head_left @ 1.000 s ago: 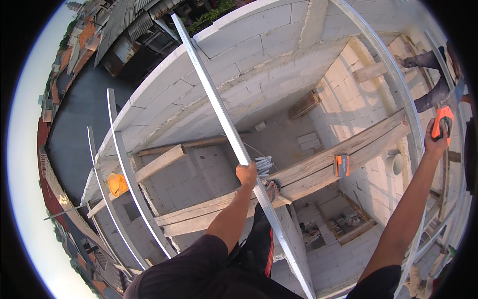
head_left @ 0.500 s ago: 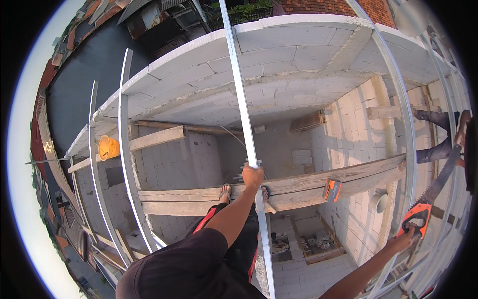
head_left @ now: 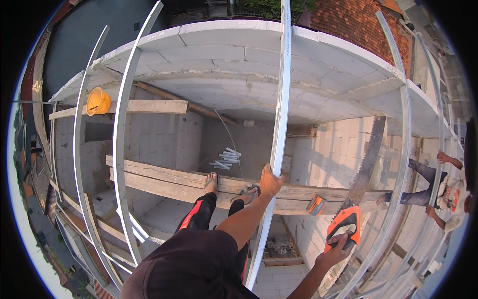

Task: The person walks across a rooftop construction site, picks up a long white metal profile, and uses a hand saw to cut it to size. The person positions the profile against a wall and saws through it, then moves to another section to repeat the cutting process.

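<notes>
My left hand (head_left: 270,180) grips a long silvery metal beam (head_left: 282,119) that runs up the middle of the view. My right hand (head_left: 337,251) holds a handsaw (head_left: 365,167) by its orange-and-black handle, its toothed blade pointing up and slightly right, clear of that beam. Both my sandalled feet are on wooden planks (head_left: 149,177) across an open drop. On those planks, right of the beam, lies a small orange-and-grey object (head_left: 316,204) that I cannot make out.
More metal beams (head_left: 127,99) span the block walls (head_left: 224,52). A yellow bucket (head_left: 98,102) rests on a board at left. White pieces (head_left: 226,158) lie on the floor far below. At right a co-worker (head_left: 443,194) has both hands near the beams.
The view has turned, bringing more of the co-worker and tiled roof into sight. My right hand has come down and inward with the saw. My left hand still grips the beam.
</notes>
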Action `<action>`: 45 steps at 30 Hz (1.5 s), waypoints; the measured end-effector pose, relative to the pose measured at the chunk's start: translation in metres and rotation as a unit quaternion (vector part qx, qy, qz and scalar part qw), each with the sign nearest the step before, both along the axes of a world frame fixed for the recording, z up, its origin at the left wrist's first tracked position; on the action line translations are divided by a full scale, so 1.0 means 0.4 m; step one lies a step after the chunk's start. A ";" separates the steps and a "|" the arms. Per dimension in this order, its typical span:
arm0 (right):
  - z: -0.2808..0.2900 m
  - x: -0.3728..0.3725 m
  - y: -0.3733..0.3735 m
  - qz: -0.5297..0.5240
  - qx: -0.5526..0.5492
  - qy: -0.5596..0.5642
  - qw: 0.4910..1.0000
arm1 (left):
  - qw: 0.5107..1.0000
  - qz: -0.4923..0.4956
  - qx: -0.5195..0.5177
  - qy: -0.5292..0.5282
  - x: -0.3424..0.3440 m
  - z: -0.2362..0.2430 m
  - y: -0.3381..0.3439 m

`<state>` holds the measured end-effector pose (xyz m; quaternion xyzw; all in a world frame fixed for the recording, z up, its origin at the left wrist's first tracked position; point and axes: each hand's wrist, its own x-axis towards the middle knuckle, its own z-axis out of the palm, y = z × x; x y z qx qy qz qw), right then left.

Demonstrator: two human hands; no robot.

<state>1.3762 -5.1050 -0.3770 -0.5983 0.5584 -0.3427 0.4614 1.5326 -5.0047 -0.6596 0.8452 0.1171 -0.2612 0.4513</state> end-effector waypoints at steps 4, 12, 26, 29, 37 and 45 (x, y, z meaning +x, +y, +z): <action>-0.010 0.049 0.091 0.057 0.037 -0.015 0.998 | 0.988 0.021 -0.126 0.088 0.028 -0.037 0.024; -0.014 -0.074 0.180 0.094 0.060 0.059 0.992 | 0.979 0.006 -0.121 0.164 0.068 0.003 0.022; -0.286 -0.513 0.223 0.092 0.085 0.213 0.969 | 0.979 0.039 -0.140 0.144 0.044 -0.034 0.039; -0.291 -0.514 0.240 0.142 0.056 0.280 0.948 | 0.974 0.047 -0.176 0.134 0.042 0.016 0.022; -0.355 -0.568 0.306 0.119 0.066 0.324 0.936 | 0.976 0.028 -0.169 0.135 0.019 0.135 -0.054; -0.283 -0.547 0.295 0.088 0.026 0.264 0.960 | 0.975 -0.008 -0.160 0.155 -0.007 0.078 -0.123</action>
